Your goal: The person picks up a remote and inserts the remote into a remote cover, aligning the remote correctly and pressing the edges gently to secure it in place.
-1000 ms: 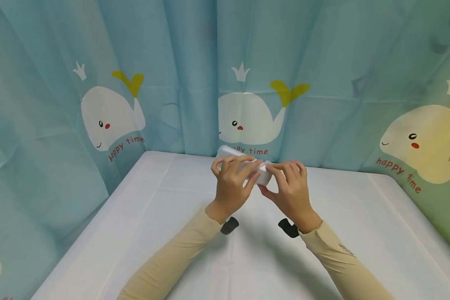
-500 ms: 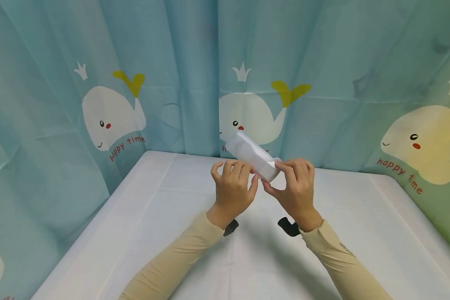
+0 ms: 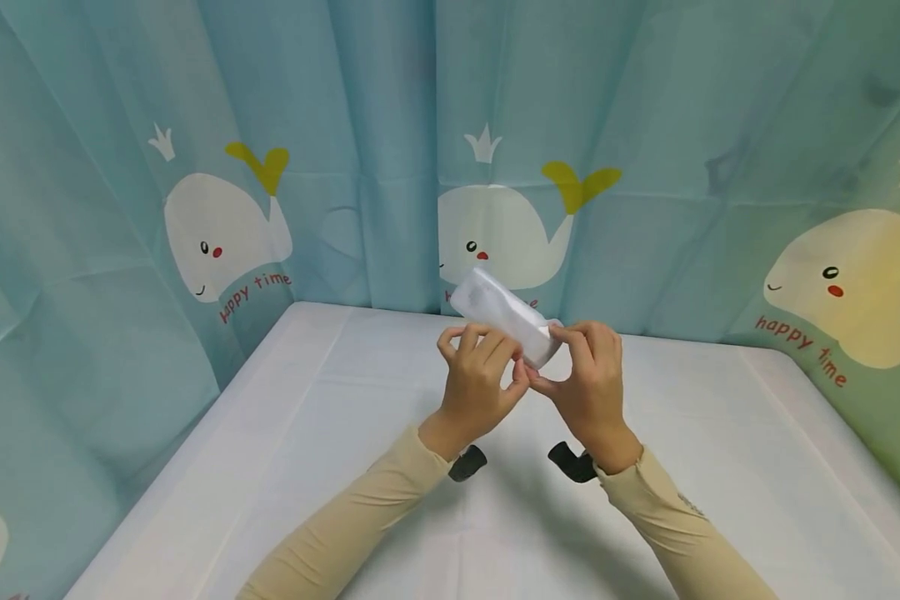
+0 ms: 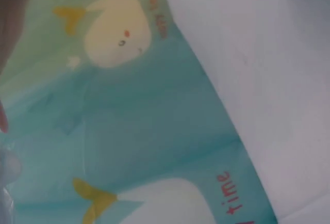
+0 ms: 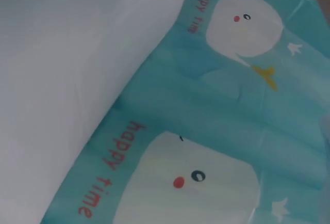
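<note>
A white oblong package (image 3: 497,314) in glossy, translucent wrapping is held tilted above the table, its far end up to the left. My right hand (image 3: 591,375) pinches its near right end, thumb below and index finger on top. The thumb and index finger of my left hand (image 3: 476,375) come together at the package's lower edge, pinching it close to the right thumb. The other left fingers are bent along its near side. A sliver of clear wrapping (image 4: 7,188) shows at the edge of the left wrist view. What the wrapping contains is hidden.
Below the hands spreads a white-covered table (image 3: 270,475). Blue-green curtains (image 3: 390,125) printed with whales stand close behind it and along both sides. A black wrist-camera mount (image 3: 468,463) sticks out under the left wrist, another black mount (image 3: 570,462) beside the right.
My left hand slid off the package's upper side down to its lower edge, then moved right to pinch near the right thumb. The package's far end rose; the right hand kept its pinch.
</note>
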Motion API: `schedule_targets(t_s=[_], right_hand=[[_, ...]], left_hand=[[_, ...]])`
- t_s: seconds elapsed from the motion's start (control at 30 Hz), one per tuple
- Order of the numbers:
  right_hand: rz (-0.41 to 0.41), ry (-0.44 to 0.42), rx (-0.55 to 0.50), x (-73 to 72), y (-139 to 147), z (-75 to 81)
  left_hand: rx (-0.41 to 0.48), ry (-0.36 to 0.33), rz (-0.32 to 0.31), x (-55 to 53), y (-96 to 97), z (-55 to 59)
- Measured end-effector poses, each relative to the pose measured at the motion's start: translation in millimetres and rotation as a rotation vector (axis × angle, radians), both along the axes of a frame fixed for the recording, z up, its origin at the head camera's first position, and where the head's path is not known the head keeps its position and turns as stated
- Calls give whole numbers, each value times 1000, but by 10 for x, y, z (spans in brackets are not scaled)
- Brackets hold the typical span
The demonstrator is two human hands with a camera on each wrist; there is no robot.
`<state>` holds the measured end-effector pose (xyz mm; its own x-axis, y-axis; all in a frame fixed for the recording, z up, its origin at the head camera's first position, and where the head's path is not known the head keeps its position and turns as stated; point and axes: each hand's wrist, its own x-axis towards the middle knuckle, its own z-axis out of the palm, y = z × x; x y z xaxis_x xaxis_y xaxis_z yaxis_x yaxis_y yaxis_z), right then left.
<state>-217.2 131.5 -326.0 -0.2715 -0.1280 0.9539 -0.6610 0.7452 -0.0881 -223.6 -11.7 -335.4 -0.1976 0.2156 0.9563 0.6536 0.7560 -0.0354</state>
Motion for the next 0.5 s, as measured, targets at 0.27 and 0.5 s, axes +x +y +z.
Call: schedule_targets(t_s=[0.27, 0.5], right_hand=[[24, 28, 36, -22, 62, -10], [81, 140, 189, -54, 147, -81]], left_hand=[[-128, 46, 120, 20, -68, 26], [-70, -3, 88, -12, -126, 114]])
